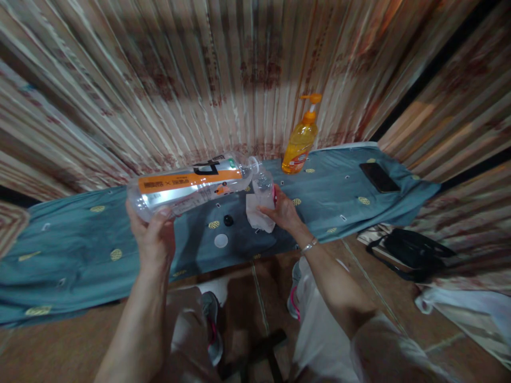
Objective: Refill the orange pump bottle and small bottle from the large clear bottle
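My left hand (154,234) grips the base end of a large clear plastic bottle (187,186) with an orange and silver label. The bottle lies tilted nearly level, its neck pointing right. At its mouth is a small clear plastic bottle (263,186), held by my right hand (284,210) with fingers wrapped round its lower part. The two mouths appear to meet. Beneath the small bottle is a folded white tissue (257,215), partly covered by my fingers; whether I also hold it I cannot tell. A small black cap (228,220) and a white round disc (221,241) lie nearby on the cloth.
An orange pump bottle of yellow liquid (300,141) stands at the back of the cloth-covered bench (327,186). A dark phone (379,177) lies at its right end. Behind hangs a striped curtain (223,69). A black bag (411,250) sits at the lower right.
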The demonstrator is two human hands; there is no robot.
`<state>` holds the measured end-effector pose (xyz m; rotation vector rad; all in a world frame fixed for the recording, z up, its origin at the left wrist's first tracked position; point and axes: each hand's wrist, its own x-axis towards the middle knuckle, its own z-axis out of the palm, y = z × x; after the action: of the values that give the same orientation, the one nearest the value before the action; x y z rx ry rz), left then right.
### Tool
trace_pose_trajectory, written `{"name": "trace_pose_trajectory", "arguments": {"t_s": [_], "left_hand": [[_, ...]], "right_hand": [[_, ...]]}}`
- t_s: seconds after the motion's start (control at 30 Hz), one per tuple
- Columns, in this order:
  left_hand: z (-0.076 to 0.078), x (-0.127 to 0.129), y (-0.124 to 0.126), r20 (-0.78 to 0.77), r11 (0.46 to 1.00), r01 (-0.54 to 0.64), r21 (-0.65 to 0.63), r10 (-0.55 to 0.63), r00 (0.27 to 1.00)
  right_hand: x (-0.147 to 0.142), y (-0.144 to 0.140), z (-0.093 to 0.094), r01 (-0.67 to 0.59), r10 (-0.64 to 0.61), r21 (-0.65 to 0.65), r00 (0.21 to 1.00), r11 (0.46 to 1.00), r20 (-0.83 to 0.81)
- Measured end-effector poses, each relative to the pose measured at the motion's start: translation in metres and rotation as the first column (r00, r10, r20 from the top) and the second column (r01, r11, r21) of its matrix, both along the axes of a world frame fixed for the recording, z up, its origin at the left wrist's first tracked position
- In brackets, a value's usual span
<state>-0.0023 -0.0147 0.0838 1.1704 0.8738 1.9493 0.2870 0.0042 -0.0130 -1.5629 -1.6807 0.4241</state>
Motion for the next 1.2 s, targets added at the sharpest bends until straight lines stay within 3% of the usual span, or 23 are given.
{"name": "trace_pose_trajectory", "arguments": {"t_s": [0.67, 1.2], "left_hand": [[-0.0027, -0.0022, 0.0018, 0.001, 1.0, 0.001, 0.017, -0.001, 1.0], [-0.0029, -0.0022, 0.0022, -0.009, 1.0, -0.002, 0.024, 0.003, 1.0]], "right_hand": [[-0.0027, -0.0013, 0.0043, 0.046, -0.045, -0.033, 0.999, 0.998, 0.017], [-0.0022, 0.0001, -0.0008, 0.035, -0.036, 0.017, 0.999, 0.999, 0.007]]}}
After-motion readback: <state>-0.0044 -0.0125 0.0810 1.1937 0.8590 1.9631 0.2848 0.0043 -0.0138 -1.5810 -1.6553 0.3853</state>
